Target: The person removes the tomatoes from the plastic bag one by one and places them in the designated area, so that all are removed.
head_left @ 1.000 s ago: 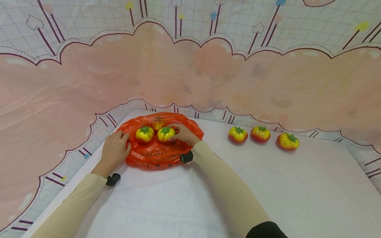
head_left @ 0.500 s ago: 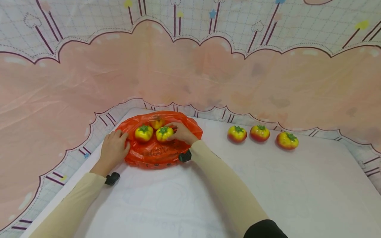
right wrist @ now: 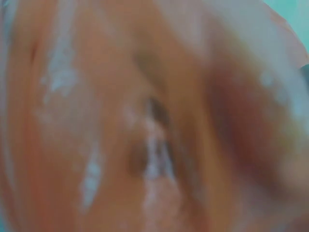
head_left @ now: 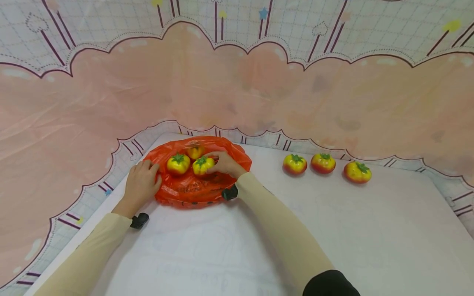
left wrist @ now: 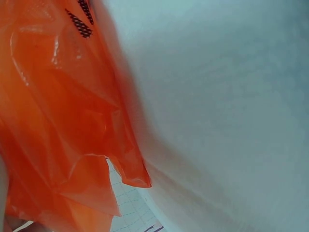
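Observation:
An orange-red plastic bag (head_left: 190,195) lies on the white table, three yellow-and-red tomatoes with green star-shaped tops on or in it. My right hand (head_left: 226,164) pinches the right-hand tomato (head_left: 202,165) from its right side. Close beside that one sits the left tomato (head_left: 178,164). Behind them, a third tomato (head_left: 195,152) looks dimmer, partly under the bag's film. My left hand (head_left: 138,185) grips the bag's left edge with bent fingers. In the left wrist view, the bag's crumpled film (left wrist: 53,111) hangs at the left. Blur fills most of the right wrist view.
Three more tomatoes stand in a row at the table's back right: one on the left (head_left: 294,164), one in the middle (head_left: 323,163) and one on the right (head_left: 357,172). A patterned cloth backdrop (head_left: 237,90) rises behind the white table (head_left: 385,230).
My right hand and its tomato have shifted slightly left, closer to the left tomato. The left hand keeps its place at the bag's edge. The head view has tilted a little.

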A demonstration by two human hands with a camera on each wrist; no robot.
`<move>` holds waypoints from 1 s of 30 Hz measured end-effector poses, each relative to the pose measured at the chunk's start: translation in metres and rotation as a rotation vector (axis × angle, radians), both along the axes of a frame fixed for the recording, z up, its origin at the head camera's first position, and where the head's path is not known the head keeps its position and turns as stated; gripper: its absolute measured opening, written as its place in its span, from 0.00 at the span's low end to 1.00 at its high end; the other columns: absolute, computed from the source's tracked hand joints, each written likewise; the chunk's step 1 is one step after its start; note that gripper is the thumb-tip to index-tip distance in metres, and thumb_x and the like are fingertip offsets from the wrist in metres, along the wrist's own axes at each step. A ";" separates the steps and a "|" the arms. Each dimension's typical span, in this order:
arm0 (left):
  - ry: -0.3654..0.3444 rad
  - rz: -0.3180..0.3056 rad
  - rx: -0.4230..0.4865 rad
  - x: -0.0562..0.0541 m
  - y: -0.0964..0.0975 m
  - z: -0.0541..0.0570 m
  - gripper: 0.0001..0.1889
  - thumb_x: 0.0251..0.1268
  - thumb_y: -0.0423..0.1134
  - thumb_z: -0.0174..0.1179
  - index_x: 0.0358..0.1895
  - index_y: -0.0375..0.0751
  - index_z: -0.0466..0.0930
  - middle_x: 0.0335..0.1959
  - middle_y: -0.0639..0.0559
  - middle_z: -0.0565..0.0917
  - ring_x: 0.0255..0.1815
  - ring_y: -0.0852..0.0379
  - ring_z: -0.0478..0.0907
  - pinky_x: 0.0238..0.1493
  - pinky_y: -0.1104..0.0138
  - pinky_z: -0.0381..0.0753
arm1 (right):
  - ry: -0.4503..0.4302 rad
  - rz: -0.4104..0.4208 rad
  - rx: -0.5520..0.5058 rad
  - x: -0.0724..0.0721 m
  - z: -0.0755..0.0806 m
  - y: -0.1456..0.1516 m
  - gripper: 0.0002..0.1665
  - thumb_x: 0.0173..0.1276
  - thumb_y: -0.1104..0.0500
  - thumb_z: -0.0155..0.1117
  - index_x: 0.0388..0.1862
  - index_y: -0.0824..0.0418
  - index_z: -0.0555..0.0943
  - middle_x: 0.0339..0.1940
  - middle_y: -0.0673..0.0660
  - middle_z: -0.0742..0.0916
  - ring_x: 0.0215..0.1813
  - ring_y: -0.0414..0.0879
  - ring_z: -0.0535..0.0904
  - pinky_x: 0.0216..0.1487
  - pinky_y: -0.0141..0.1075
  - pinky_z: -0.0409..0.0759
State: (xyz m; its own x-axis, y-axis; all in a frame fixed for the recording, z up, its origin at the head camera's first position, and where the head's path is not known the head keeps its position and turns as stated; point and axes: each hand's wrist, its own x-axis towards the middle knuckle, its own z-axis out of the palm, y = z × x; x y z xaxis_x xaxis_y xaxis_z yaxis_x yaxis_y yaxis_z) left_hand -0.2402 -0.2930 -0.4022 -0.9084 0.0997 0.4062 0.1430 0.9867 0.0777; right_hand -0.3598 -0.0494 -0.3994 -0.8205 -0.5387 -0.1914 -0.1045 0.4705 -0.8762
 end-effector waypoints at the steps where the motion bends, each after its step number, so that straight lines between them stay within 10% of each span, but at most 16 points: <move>1: -0.001 0.000 0.001 0.000 0.000 0.000 0.14 0.57 0.33 0.58 0.44 0.28 0.76 0.40 0.32 0.74 0.44 0.37 0.69 0.54 0.42 0.69 | 0.001 -0.001 0.003 0.000 0.000 0.000 0.30 0.58 0.61 0.68 0.61 0.55 0.74 0.68 0.55 0.68 0.65 0.51 0.67 0.64 0.41 0.73; 30: -0.033 0.021 0.001 0.000 0.000 0.002 0.15 0.57 0.33 0.59 0.46 0.28 0.76 0.42 0.32 0.74 0.46 0.36 0.69 0.55 0.42 0.69 | 0.037 0.038 -0.007 -0.001 -0.003 0.001 0.33 0.57 0.60 0.69 0.63 0.52 0.74 0.63 0.54 0.76 0.62 0.49 0.72 0.63 0.39 0.74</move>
